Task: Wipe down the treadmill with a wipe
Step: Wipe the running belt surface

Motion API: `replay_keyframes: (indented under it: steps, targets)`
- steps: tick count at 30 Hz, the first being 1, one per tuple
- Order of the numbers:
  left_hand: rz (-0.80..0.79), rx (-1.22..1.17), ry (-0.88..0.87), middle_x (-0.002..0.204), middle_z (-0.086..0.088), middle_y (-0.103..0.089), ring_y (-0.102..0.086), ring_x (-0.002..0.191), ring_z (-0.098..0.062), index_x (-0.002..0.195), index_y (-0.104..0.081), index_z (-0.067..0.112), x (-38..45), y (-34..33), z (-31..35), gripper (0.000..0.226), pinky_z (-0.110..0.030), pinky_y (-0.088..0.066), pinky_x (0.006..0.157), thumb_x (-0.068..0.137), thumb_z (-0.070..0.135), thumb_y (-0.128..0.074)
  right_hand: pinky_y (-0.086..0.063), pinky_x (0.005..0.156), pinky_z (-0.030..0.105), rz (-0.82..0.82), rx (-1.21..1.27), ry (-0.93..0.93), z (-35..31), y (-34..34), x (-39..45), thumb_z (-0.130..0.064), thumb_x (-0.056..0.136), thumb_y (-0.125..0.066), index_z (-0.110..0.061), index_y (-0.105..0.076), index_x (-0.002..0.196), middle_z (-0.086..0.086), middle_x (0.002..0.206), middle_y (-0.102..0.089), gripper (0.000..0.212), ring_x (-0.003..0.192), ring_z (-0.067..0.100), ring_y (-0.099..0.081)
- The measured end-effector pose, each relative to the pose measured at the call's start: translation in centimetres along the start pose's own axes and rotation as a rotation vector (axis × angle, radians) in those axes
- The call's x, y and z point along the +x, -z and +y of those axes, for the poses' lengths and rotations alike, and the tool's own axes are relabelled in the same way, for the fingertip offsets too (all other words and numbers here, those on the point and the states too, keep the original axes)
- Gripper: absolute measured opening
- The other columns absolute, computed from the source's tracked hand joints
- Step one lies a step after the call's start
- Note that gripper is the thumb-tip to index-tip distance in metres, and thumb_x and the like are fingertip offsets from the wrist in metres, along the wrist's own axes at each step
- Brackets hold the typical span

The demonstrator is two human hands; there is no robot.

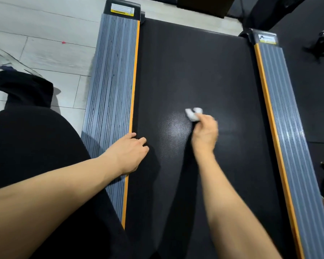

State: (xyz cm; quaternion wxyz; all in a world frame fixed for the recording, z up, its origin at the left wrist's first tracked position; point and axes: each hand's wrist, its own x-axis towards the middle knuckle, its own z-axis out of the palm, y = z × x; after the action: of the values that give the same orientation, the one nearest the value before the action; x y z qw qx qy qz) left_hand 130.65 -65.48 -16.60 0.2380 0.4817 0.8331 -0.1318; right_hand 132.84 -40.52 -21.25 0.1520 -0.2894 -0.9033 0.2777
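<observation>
Belt (195, 71) filled most of your view, one dark sheet running between two grey ribbed rails, the left rail (112, 81) and the right rail (281, 101), each edged with an orange strip. You had one treadmill, one wipe and two hands in play. Your left hand (128, 153) lay across the left rail's orange edge with the fingers loosely spread onto the belt, holding nothing. Your right hand (205, 131) was out at mid-belt, fingers curled around the wipe (193, 114), which showed as a small white wad poking out past the fingertips and touching the belt; the hand was blurred, so the exact pinch could not be read.

Risk, as I judged it: the wad was bunched so small that it met only a narrow patch, so strokes could leave unwiped lanes, above all beside the rails and at the far end. The textured belt could drag the wipe out of your grip or shred it. Leaning weight on your left hand could shift the belt under you if it ran free
</observation>
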Motion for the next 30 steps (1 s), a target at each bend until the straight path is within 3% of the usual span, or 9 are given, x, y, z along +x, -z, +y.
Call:
replay_keyframes:
  steps: [3, 7, 12, 16, 19, 22, 24, 27, 30]
  targets:
    - [0.022, 0.042, -0.013, 0.136, -0.007, -0.053, -0.058, 0.124, -0.024, 0.138, -0.054, 0.016, 0.0, -0.3, 0.1, 0.039, -0.042, -0.021, 0.125, 0.101, 0.024, -0.043, -0.05, 0.086, 0.035, -0.452, 0.116, 0.44, -7.8, -3.7, -3.5, -0.014, 0.086, -0.052, -0.011, -0.078, 0.105, 0.006, 0.101, -0.071, 0.032, 0.093, 0.019, -0.062]
    - [0.007, 0.075, -0.056, 0.151, -0.011, -0.045, -0.047, 0.139, -0.027, 0.146, -0.044, 0.016, -0.5, -0.3, -0.2, 0.045, -0.041, -0.014, 0.127, 0.101, 0.024, -0.045, -0.047, 0.089, 0.035, -0.537, 0.037, 0.803, -6.8, -4.3, -2.9, -0.004, 0.085, -0.043, -0.006, -0.074, 0.11, 0.01, 0.106, -0.069, 0.04, 0.097, 0.029, -0.059]
    - [0.035, 0.057, -0.002, 0.149, -0.015, -0.037, -0.054, 0.119, -0.032, 0.145, -0.036, 0.013, -0.1, 0.3, 0.7, 0.05, -0.042, -0.034, 0.11, 0.101, 0.03, -0.051, -0.05, 0.088, 0.032, -0.102, -0.095, 0.275, 4.7, 3.7, 2.5, -0.023, 0.086, -0.045, -0.04, -0.062, 0.123, 0.001, 0.114, -0.071, 0.044, 0.099, 0.02, -0.064]
    - [0.042, 0.051, 0.023, 0.166, -0.017, -0.017, -0.041, 0.138, -0.034, 0.149, -0.032, 0.013, 0.0, 1.0, 1.2, 0.052, -0.043, -0.037, 0.112, 0.102, 0.03, -0.045, -0.044, 0.082, 0.037, 0.202, -0.176, -0.311, 11.0, 6.5, 3.6, -0.005, 0.089, -0.049, -0.014, -0.077, 0.112, 0.014, 0.107, -0.069, 0.037, 0.099, 0.038, -0.062]
    - [0.011, 0.037, 0.026, 0.171, -0.014, -0.002, -0.024, 0.152, -0.032, 0.156, -0.021, 0.013, 0.1, 1.5, 1.6, 0.058, -0.041, -0.031, 0.119, 0.105, 0.033, -0.04, -0.04, 0.073, 0.025, 0.117, 0.015, -0.077, 4.3, 2.9, 0.5, -0.016, 0.087, -0.045, -0.016, -0.079, 0.104, 0.01, 0.094, -0.07, 0.038, 0.084, 0.022, -0.06]
    - [-0.018, 0.034, 0.011, 0.17, -0.014, -0.005, -0.02, 0.154, -0.031, 0.16, -0.014, 0.013, 0.1, 1.4, 1.6, 0.064, -0.041, -0.027, 0.121, 0.105, 0.036, -0.037, -0.05, 0.091, 0.03, -0.397, 0.056, 0.257, -2.5, -1.4, -4.3, -0.01, 0.094, -0.047, -0.016, -0.076, 0.106, 0.003, 0.103, -0.069, 0.032, 0.097, 0.019, -0.061]
    - [-0.021, 0.045, -0.004, 0.169, -0.013, -0.009, -0.022, 0.153, -0.03, 0.16, -0.013, 0.013, 0.1, 1.1, 1.5, 0.065, -0.041, -0.028, 0.121, 0.104, 0.038, -0.036, -0.045, 0.103, 0.035, -0.517, 0.117, 0.386, -3.6, -2.5, -6.2, -0.008, 0.098, -0.048, -0.011, -0.073, 0.116, 0.004, 0.116, -0.068, 0.03, 0.111, 0.021, -0.058]
    - [-0.001, 0.028, -0.012, 0.166, -0.013, -0.019, -0.035, 0.144, -0.031, 0.159, -0.024, 0.014, 0.5, 0.8, 0.6, 0.064, -0.041, -0.04, 0.112, 0.101, 0.036, -0.042, -0.047, 0.098, 0.029, -0.306, 0.083, 0.62, 1.2, 0.0, -2.9, -0.011, 0.099, -0.057, -0.023, -0.072, 0.123, -0.004, 0.122, -0.066, 0.031, 0.108, 0.019, -0.061]
    - [0.05, 0.054, -0.007, 0.141, -0.015, -0.052, -0.059, 0.107, -0.033, 0.139, -0.055, 0.012, 1.7, 0.9, -0.4, 0.059, -0.046, -0.054, 0.08, 0.085, 0.034, -0.063, -0.042, 0.093, 0.018, 0.003, -0.122, 0.303, 9.4, 4.7, 2.8, -0.015, 0.092, -0.054, -0.033, -0.072, 0.123, -0.002, 0.121, -0.068, 0.041, 0.105, 0.018, -0.063]
